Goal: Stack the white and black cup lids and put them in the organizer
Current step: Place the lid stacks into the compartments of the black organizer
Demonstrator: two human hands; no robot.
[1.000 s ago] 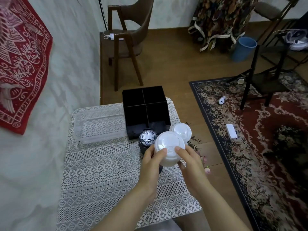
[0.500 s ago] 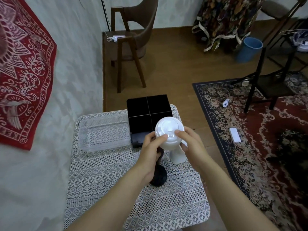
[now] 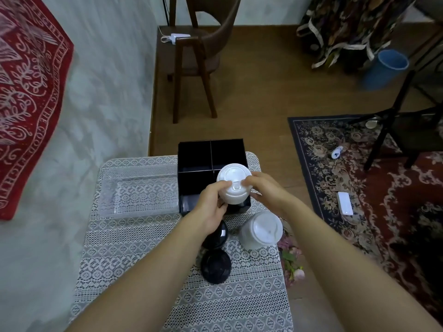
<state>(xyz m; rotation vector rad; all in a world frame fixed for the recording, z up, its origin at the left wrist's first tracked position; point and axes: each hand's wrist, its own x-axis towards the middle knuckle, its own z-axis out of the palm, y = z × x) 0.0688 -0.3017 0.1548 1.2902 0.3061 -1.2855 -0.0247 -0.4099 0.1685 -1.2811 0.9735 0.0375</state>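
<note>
A stack of white cup lids [image 3: 234, 184] is held between both hands above the front right compartment of the black four-part organizer [image 3: 195, 155]. My left hand [image 3: 212, 208] grips its left side and my right hand [image 3: 265, 189] grips its right side. A second stack of white lids [image 3: 261, 230] stands on the table in front of the organizer. Two stacks of black lids [image 3: 215, 264] [image 3: 219, 233] lie beside it, the farther one partly hidden under my left wrist.
A clear plastic tray [image 3: 139, 188] lies left of the organizer on the lace tablecloth [image 3: 134, 271]. The table's right edge runs close to the white lids, with pink flowers [image 3: 293, 264] below it. A wooden chair [image 3: 199, 56] stands beyond the table.
Both hands carried the white lid stack away from me and over the organizer's front right compartment. The second white stack and the black stacks on the table came into view.
</note>
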